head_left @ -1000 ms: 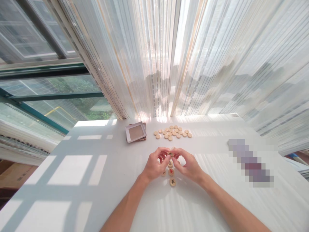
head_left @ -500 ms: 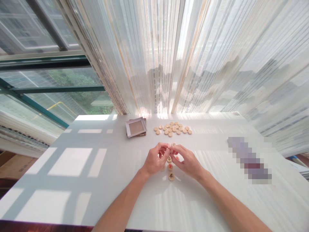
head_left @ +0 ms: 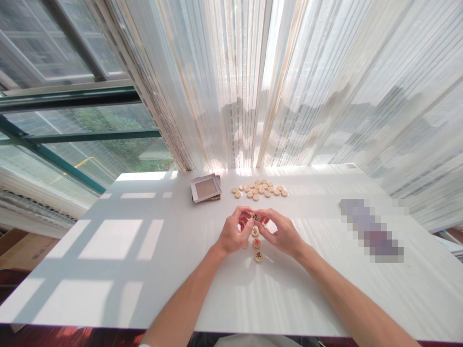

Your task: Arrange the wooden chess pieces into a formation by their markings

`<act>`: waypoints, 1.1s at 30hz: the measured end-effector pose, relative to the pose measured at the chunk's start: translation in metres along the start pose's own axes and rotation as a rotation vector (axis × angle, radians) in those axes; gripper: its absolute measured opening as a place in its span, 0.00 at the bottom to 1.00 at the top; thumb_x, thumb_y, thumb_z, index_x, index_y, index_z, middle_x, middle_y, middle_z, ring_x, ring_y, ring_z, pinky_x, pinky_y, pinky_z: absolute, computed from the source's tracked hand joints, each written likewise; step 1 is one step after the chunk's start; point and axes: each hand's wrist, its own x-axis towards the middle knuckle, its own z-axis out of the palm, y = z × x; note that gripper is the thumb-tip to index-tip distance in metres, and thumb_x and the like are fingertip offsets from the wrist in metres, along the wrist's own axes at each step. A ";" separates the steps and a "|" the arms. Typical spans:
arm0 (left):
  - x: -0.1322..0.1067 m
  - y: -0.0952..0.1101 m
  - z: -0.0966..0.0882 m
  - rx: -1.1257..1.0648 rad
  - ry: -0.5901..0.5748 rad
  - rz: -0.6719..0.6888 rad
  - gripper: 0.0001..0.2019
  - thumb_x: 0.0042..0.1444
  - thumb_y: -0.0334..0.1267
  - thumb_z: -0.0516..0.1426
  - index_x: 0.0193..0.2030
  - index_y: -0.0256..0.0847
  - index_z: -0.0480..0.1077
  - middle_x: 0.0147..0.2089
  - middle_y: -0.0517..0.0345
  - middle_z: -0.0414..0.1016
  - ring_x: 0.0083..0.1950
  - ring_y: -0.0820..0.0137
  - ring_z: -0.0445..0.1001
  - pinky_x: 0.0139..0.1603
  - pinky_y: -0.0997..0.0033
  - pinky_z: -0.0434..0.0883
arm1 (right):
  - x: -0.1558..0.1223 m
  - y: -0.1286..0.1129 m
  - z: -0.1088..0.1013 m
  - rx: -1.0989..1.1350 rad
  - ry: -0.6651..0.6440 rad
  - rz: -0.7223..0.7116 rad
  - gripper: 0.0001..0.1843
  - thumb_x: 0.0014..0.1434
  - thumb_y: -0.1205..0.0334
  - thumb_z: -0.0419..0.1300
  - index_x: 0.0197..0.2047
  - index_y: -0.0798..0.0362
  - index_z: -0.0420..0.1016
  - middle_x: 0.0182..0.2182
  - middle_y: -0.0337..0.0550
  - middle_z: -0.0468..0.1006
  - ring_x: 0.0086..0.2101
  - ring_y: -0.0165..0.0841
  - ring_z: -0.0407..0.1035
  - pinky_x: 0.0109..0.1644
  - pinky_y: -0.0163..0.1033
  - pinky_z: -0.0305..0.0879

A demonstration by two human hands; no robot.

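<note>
Between the fingertips of my left hand [head_left: 234, 231] and my right hand [head_left: 280, 232] is a round wooden Chinese chess piece [head_left: 256, 217], its black character facing up. Both hands are closed in a pinch, one on each side of it. Just below lies another piece with a black character [head_left: 255, 231], then a piece with a red character [head_left: 256, 243], then a black-marked piece [head_left: 258, 256], forming a column towards me. My hands partly cover more pieces on either side of this column.
Several blank-looking chess pieces [head_left: 261, 190] lie loosely grouped beyond my hands. A shallow open box [head_left: 193, 193] rests on a brown one at the back left of the white table [head_left: 162, 289]. A pixelated object [head_left: 372, 231] lies at the right. Striped curtains [head_left: 246, 96] hang behind.
The piece between my fingers now shows its black character, which was hidden by my fingers before. My hands stay close together, and the view has shifted slightly.
</note>
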 end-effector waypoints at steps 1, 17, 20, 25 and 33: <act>0.000 0.000 0.000 0.005 0.006 0.000 0.12 0.64 0.44 0.55 0.50 0.41 0.65 0.38 0.56 0.76 0.31 0.73 0.73 0.31 0.75 0.70 | 0.001 -0.002 0.000 0.023 0.001 0.018 0.14 0.64 0.63 0.58 0.53 0.46 0.72 0.40 0.44 0.80 0.35 0.36 0.76 0.42 0.44 0.76; -0.001 -0.001 0.006 0.140 -0.049 0.099 0.13 0.58 0.36 0.59 0.50 0.43 0.66 0.33 0.61 0.75 0.28 0.75 0.72 0.29 0.75 0.68 | 0.000 -0.004 -0.005 0.338 -0.013 0.343 0.12 0.63 0.52 0.62 0.45 0.51 0.76 0.41 0.47 0.81 0.39 0.37 0.78 0.39 0.39 0.76; -0.001 -0.001 0.006 0.163 -0.048 0.115 0.14 0.58 0.35 0.60 0.51 0.43 0.66 0.33 0.62 0.75 0.28 0.75 0.71 0.30 0.75 0.69 | -0.001 -0.003 -0.006 0.388 -0.025 0.371 0.14 0.62 0.51 0.64 0.44 0.52 0.75 0.40 0.47 0.81 0.39 0.38 0.78 0.39 0.39 0.75; -0.001 -0.002 0.006 0.191 -0.063 0.119 0.14 0.58 0.35 0.59 0.50 0.44 0.65 0.33 0.63 0.75 0.28 0.76 0.71 0.30 0.75 0.69 | -0.001 -0.002 -0.006 0.482 -0.054 0.447 0.15 0.60 0.49 0.65 0.43 0.51 0.75 0.37 0.45 0.82 0.38 0.38 0.78 0.38 0.39 0.74; -0.003 -0.001 0.008 0.281 -0.078 0.125 0.13 0.56 0.33 0.59 0.48 0.45 0.65 0.32 0.66 0.76 0.27 0.76 0.72 0.29 0.76 0.69 | -0.004 -0.005 -0.006 0.387 -0.020 0.438 0.12 0.61 0.50 0.65 0.39 0.51 0.75 0.33 0.43 0.82 0.35 0.37 0.77 0.39 0.40 0.72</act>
